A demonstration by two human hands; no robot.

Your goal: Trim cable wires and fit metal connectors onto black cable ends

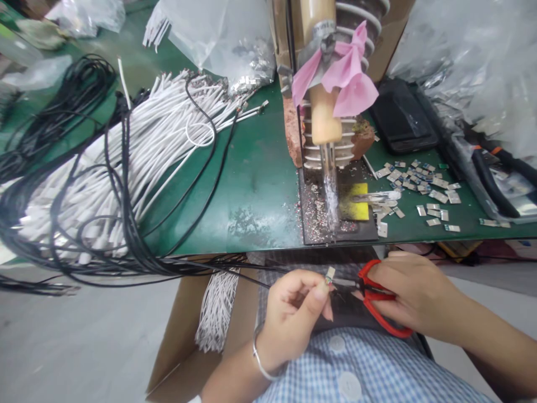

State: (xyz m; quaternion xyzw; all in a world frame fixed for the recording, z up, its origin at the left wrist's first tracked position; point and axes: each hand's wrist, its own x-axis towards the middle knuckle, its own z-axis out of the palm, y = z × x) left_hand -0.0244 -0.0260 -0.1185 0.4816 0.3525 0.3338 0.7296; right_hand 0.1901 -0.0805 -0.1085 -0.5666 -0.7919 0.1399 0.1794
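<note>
Between thumb and fingers of my left hand [297,313] is a small metal connector [330,274], held just below the table's front edge. My right hand [413,288] has its fingers through the handles of red-handled scissors [388,330]. The blades point left and lie close beside the connector; whether they touch it I cannot tell. Above my hands, a soldering iron [328,117] with pink cloth [352,73] tied on it points down over a dark tray [314,224]. A yellow sponge [357,201] sits on that tray. Small metal connectors [413,176] lie scattered to its right.
White cables [146,151] and black cables [126,184] cover the left of the green table [260,184], some hanging over its edge. Below stands a cardboard box [176,330] with white cables. A black phone [403,115], plastic bags [474,50] and black-handled pliers [490,179] are at the right.
</note>
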